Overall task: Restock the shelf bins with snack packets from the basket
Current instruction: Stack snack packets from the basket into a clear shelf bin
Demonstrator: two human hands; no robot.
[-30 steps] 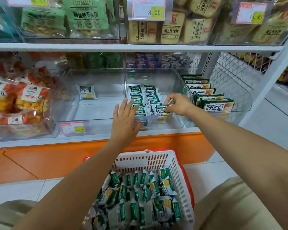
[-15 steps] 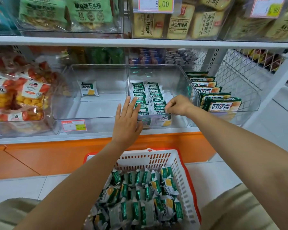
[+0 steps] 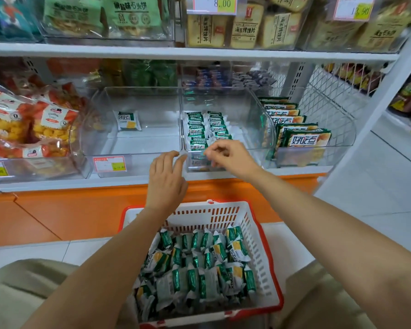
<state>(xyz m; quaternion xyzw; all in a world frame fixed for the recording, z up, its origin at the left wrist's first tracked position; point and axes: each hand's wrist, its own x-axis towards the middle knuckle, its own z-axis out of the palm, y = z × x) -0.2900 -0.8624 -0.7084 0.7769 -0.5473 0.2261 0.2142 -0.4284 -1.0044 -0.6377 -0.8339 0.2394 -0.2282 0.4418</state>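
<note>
Green packets (image 3: 197, 129) stood in two rows in the centre bin (image 3: 254, 115); both hands had drawn back to its front lip (row apparently topped up): left hand (image 3: 166, 179) slack and empty, right hand (image 3: 230, 157) curled, grasp unclear. Neighbouring bin (image 3: 138, 148), left of centre: one lone packet (image 3: 128, 120). Basket (image 3: 268, 264), bottom centre, held many more.
</note>
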